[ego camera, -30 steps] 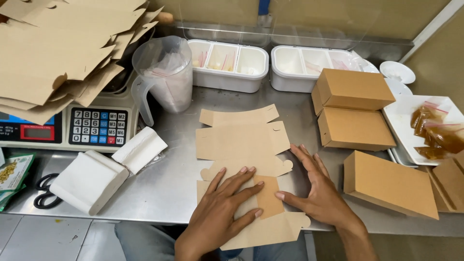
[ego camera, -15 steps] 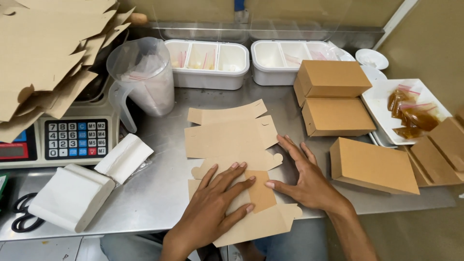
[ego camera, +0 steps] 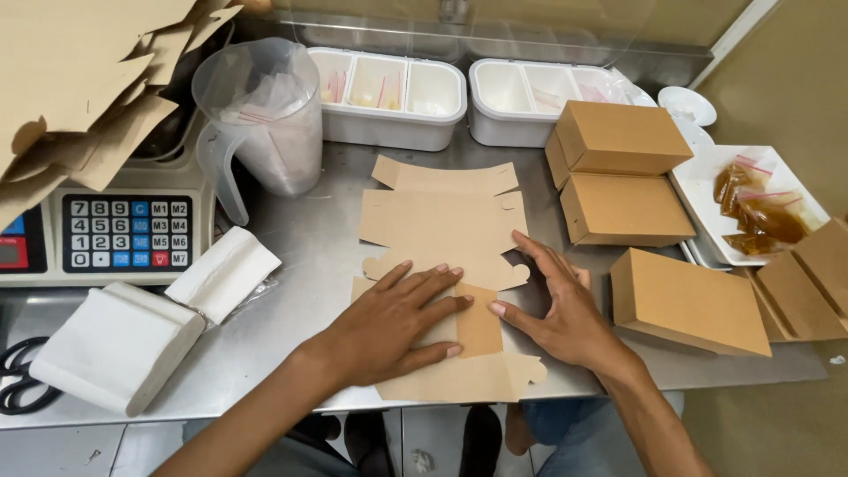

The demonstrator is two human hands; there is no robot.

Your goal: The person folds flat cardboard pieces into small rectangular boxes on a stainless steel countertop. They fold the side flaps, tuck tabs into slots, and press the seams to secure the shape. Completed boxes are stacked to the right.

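Both hands flat on an unfolded brown box blank on a steel table

Right of the blank stand three closed brown boxes: two stacked and a third nearer the table edge. Beyond the blank sit two white divided tubs; to its left a clear jug, a scale with a grey keypad, and white napkins. The left hand lies open, fingers spread, palm pressing the blank's near panel. The right hand lies open too, fingers on the blank's right edge. The blank is flat, die-cut with tabs, its near flap reaching the table's front edge
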